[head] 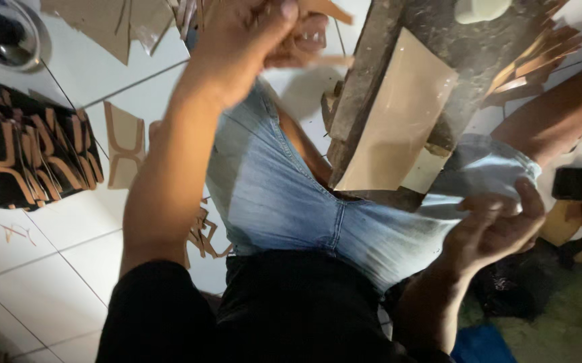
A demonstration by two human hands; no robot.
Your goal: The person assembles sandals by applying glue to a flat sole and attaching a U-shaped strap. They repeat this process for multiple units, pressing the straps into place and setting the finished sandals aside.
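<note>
My left hand (pixel 264 30) is closed, pinching a thin tan cut-out strip (pixel 328 10) up over the white tiled floor (pixel 69 235), while my right hand (pixel 496 225), loosely curled and empty, sits nearer the glossy beige sheet (pixel 398 114) slanting lengthwise on the dark wooden block (pixel 452 40).

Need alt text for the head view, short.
A seated person in light denim shorts raises their left hand, pinching a thin tan piece, while the right hand rests by the knee. A tan sheet lies on a worn wooden block; black-and-tan cut pieces are stacked on the white tile floor.
</note>
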